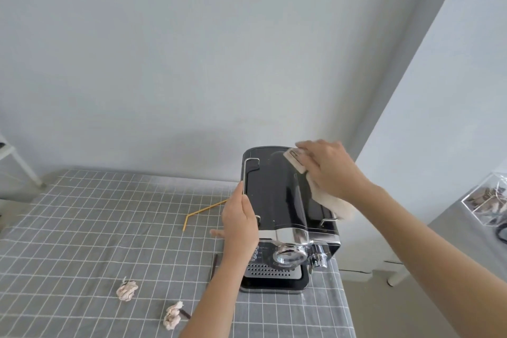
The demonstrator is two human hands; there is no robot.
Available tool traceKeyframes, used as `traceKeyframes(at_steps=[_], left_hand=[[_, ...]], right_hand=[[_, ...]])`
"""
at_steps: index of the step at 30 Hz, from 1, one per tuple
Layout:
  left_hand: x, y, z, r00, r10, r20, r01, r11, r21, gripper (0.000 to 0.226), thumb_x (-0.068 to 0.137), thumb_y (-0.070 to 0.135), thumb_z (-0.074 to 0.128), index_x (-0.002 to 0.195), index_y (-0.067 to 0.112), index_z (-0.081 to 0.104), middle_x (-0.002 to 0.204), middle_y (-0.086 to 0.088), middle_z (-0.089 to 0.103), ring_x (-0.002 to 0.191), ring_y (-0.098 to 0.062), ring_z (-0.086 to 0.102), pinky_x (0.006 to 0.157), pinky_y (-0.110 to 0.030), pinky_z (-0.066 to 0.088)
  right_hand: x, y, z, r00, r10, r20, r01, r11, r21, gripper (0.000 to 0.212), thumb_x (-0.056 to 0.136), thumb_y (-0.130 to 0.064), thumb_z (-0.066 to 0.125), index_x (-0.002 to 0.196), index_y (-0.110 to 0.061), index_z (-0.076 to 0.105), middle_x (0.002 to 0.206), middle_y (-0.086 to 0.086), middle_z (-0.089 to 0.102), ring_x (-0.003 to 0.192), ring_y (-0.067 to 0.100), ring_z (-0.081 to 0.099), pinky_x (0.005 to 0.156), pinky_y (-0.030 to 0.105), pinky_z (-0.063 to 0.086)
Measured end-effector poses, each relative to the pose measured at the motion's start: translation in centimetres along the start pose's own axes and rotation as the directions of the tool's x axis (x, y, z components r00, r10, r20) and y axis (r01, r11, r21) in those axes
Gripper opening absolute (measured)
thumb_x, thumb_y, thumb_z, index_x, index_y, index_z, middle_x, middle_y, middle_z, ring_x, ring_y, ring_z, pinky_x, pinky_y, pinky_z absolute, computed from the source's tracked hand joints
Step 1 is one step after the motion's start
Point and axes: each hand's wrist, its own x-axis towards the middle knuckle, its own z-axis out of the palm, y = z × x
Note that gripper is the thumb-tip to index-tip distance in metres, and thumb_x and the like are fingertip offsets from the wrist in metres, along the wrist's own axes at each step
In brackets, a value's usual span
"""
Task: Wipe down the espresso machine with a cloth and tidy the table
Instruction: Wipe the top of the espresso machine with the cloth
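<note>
A black and chrome espresso machine (277, 195) stands at the right end of the table (82, 228), which has a grey checked cover. My right hand (329, 170) presses a pale cloth (329, 200) flat on the machine's top, near its far right corner. My left hand (240, 225) grips the machine's left side, thumb on the top edge. Two crumpled paper wads (126, 290) (172, 315) lie near the front of the table. A bent yellow straw (203, 211) lies left of the machine.
A dark stick (213, 266) lies on the table beside the machine's base. A clear box (488, 200) with dark items sits on a grey surface at the far right. A white frame leg (24, 167) stands at the far left. The wall is close behind.
</note>
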Motion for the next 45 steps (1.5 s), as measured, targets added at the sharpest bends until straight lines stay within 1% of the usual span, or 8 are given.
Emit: traceKeyframes(at_steps=[4, 13, 25, 32, 35, 38, 41, 45], left_hand=[[0.1, 0.1, -0.1, 1.000, 0.013, 0.008, -0.013, 1.000, -0.017, 0.042, 0.103, 0.030, 0.025, 0.142, 0.031, 0.039, 0.128, 0.022, 0.046, 0.135, -0.012, 0.038, 0.113, -0.065, 0.016], [-0.4, 0.8, -0.2, 0.999, -0.035, 0.004, 0.035, 0.999, 0.023, 0.042, 0.103, 0.029, 0.023, 0.142, 0.033, 0.038, 0.119, 0.025, 0.040, 0.134, -0.011, 0.036, 0.106, -0.073, -0.008], [-0.3, 0.7, -0.2, 0.999, -0.027, 0.018, 0.027, 1.000, -0.016, 0.041, 0.103, 0.029, 0.024, 0.142, 0.034, 0.037, 0.123, 0.029, 0.037, 0.136, -0.007, 0.033, 0.109, -0.070, -0.006], [-0.4, 0.8, -0.1, 0.998, -0.055, 0.008, 0.056, 0.998, -0.041, 0.041, 0.103, 0.028, 0.025, 0.141, 0.034, 0.039, 0.122, 0.029, 0.041, 0.125, 0.000, 0.034, 0.107, -0.070, -0.009], [-0.5, 0.7, -0.1, 0.998, -0.053, 0.016, 0.054, 0.998, -0.043, 0.041, 0.103, 0.027, 0.025, 0.141, 0.033, 0.039, 0.112, 0.031, 0.041, 0.116, 0.004, 0.031, 0.108, -0.071, -0.007], [-0.5, 0.9, -0.2, 0.999, -0.042, 0.020, 0.043, 0.998, -0.038, 0.041, 0.103, 0.027, 0.025, 0.141, 0.033, 0.039, 0.097, 0.039, 0.039, 0.112, 0.006, 0.032, 0.110, -0.070, -0.003], [-0.3, 0.8, 0.0, 0.999, -0.039, 0.034, 0.041, 0.999, -0.034, 0.041, 0.103, 0.028, 0.025, 0.141, 0.035, 0.039, 0.097, 0.040, 0.040, 0.114, 0.002, 0.040, 0.112, -0.068, 0.003], [-0.1, -0.2, 0.2, 0.999, -0.007, 0.039, 0.009, 0.999, -0.049, 0.042, 0.100, 0.038, 0.022, 0.139, 0.042, 0.036, 0.124, 0.032, 0.041, 0.121, -0.016, 0.053, 0.109, -0.066, 0.023]], right_hand=[[4.5, -0.2, 7.4, 0.959, 0.051, 0.279, 0.006, 0.980, -0.200, 0.041, 0.099, -0.040, 0.033, 0.135, -0.025, 0.045, 0.149, 0.003, 0.038, 0.131, 0.037, 0.037, 0.101, 0.048, 0.039], [1.5, -0.8, 7.8, 0.954, -0.171, 0.248, 0.210, 0.968, -0.140, 0.032, 0.098, -0.014, 0.041, 0.128, -0.020, 0.049, 0.125, -0.004, 0.052, 0.106, 0.029, 0.043, 0.089, 0.040, 0.045], [8.6, -0.1, 9.8, 0.906, 0.411, -0.098, -0.389, 0.902, 0.186, 0.025, 0.095, -0.009, 0.046, 0.078, -0.001, 0.063, 0.095, 0.011, 0.056, 0.096, 0.030, 0.054, 0.073, 0.030, 0.038], [9.0, -1.2, 8.5, 0.977, -0.064, 0.202, 0.037, 0.990, 0.134, 0.025, 0.098, -0.016, 0.051, 0.108, -0.006, 0.072, 0.116, 0.008, 0.072, 0.113, 0.024, 0.061, 0.100, 0.034, 0.044], [7.4, -1.5, 7.2, 0.976, -0.091, 0.199, 0.060, 0.986, 0.158, 0.025, 0.098, -0.015, 0.051, 0.099, -0.006, 0.074, 0.095, 0.004, 0.075, 0.090, 0.025, 0.063, 0.086, 0.026, 0.043], [6.4, -0.7, 5.7, 0.973, 0.197, 0.117, -0.221, 0.942, 0.253, 0.029, 0.097, -0.017, 0.047, 0.086, 0.000, 0.068, 0.074, 0.013, 0.065, 0.072, 0.026, 0.050, 0.061, 0.030, 0.035], [3.6, -1.2, 5.8, 0.943, 0.325, 0.066, -0.328, 0.888, 0.322, 0.032, 0.099, -0.026, 0.043, 0.103, -0.006, 0.069, 0.104, 0.017, 0.071, 0.095, 0.031, 0.062, 0.077, 0.034, 0.045], [1.0, -3.2, 8.5, 0.980, -0.101, 0.173, 0.114, 0.991, -0.067, 0.042, 0.101, -0.025, 0.040, 0.142, -0.015, 0.046, 0.147, 0.003, 0.046, 0.138, 0.025, 0.038, 0.111, 0.040, 0.033]])
